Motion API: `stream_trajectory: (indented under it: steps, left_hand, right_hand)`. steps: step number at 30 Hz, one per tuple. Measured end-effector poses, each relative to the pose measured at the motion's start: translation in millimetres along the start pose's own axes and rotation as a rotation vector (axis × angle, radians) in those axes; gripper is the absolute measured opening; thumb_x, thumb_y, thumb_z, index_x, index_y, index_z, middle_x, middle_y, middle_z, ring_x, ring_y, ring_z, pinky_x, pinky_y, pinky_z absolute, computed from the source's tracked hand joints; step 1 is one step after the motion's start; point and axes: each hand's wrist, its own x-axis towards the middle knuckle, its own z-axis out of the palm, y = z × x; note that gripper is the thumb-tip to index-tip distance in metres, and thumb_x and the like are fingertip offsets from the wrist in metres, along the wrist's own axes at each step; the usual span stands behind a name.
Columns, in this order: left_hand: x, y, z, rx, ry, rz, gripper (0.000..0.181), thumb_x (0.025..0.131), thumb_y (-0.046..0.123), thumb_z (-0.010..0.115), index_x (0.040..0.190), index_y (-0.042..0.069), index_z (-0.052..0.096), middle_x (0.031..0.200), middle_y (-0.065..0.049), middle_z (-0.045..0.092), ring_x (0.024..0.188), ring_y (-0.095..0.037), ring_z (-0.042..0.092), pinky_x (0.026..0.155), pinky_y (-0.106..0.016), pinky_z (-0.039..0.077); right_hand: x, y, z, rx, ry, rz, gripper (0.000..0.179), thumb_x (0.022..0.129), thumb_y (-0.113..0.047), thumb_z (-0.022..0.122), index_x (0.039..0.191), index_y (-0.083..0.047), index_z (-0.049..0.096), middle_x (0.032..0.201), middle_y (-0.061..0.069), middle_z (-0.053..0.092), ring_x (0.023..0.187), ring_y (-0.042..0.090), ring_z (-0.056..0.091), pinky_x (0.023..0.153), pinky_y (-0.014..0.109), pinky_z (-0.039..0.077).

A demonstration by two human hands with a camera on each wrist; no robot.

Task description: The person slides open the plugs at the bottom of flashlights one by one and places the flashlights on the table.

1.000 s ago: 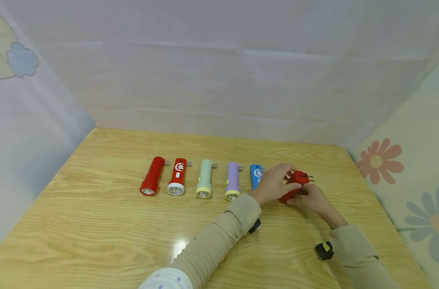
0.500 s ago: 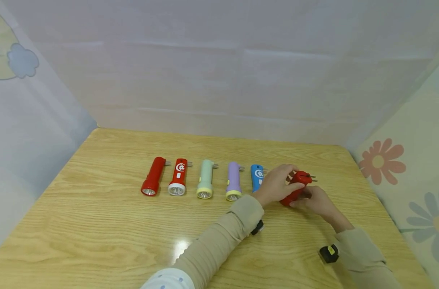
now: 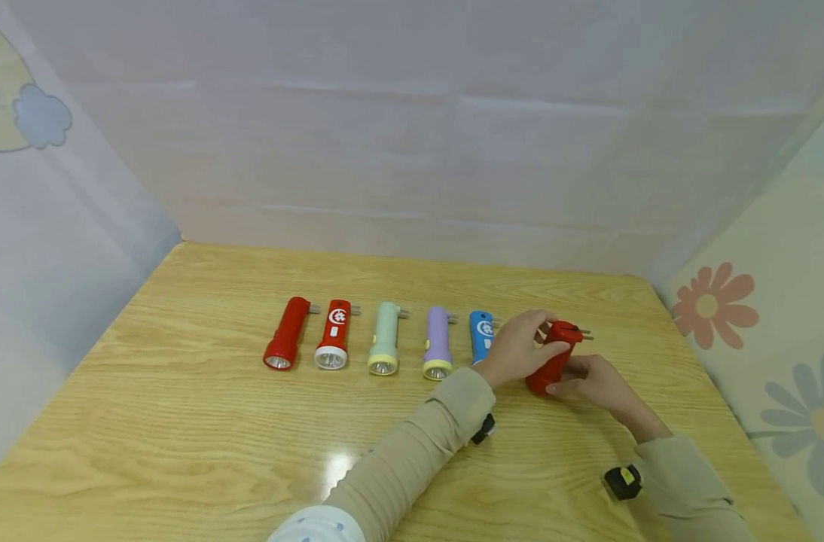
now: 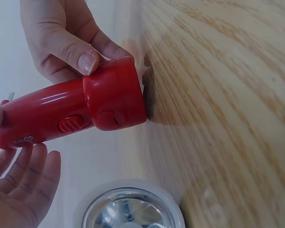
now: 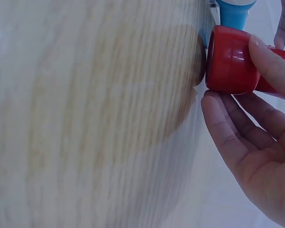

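A red flashlight (image 3: 553,369) stands tilted at the right of the row, its lens end low against the tabletop and its two plug prongs pointing right. My left hand (image 3: 520,346) grips it near the plug end, thumb on one side and fingers on the other. At the wide head, my right hand (image 3: 598,380) pinches with its thumb on the red rim and fingers beneath, as the right wrist view shows. A slide switch (image 4: 72,123) on the body faces the left wrist camera. Partly behind my left hand lies a blue flashlight (image 3: 482,335).
Further left, a purple flashlight (image 3: 437,339), a pale green one (image 3: 385,335), a red one with a white rim (image 3: 334,335) and a plain red one (image 3: 288,331) lie side by side on the wooden table (image 3: 215,444). Fabric walls (image 3: 412,165) rise behind.
The red flashlight's head has swung slightly toward the near edge, standing a little steeper. My right hand has shifted slightly right and nearer with it; the left hand has barely moved.
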Motion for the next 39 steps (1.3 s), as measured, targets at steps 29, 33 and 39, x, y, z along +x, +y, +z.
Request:
stream_trajectory:
  steps: [29, 33, 39]
  left_hand:
    - [0.2, -1.8, 2.4, -0.163, 0.01, -0.126, 0.04, 0.089, 0.025, 0.059, 0.125, 0.009, 0.052, 0.096, 0.003, 0.058, 0.073, -0.002, 0.052, 0.06, -0.012, 0.044]
    - [0.5, -4.2, 4.1, -0.177, 0.009, -0.124, 0.041, 0.09, 0.024, 0.059, 0.127, 0.008, 0.05, 0.098, 0.001, 0.058, 0.075, -0.003, 0.052, 0.061, -0.012, 0.044]
    - [0.4, -6.3, 5.8, -0.19, 0.019, -0.135, 0.045, 0.089, 0.02, 0.06, 0.13, 0.007, 0.046, 0.102, -0.001, 0.058, 0.076, -0.004, 0.053, 0.061, -0.013, 0.045]
  right_hand:
    - [-6.2, -6.1, -3.6, 0.029, -0.117, 0.004, 0.043, 0.082, -0.02, 0.068, 0.111, 0.01, 0.058, 0.097, 0.013, 0.066, 0.084, 0.02, 0.061, 0.075, 0.032, 0.048]
    - [-6.9, -7.5, -3.0, 0.036, -0.111, 0.015, 0.043, 0.083, -0.019, 0.067, 0.112, 0.01, 0.058, 0.098, 0.013, 0.065, 0.084, 0.02, 0.061, 0.074, 0.031, 0.049]
    - [-7.3, -9.0, -0.9, 0.041, -0.091, 0.023, 0.044, 0.084, -0.02, 0.066, 0.115, 0.01, 0.056, 0.103, 0.016, 0.064, 0.09, 0.024, 0.06, 0.079, 0.037, 0.048]
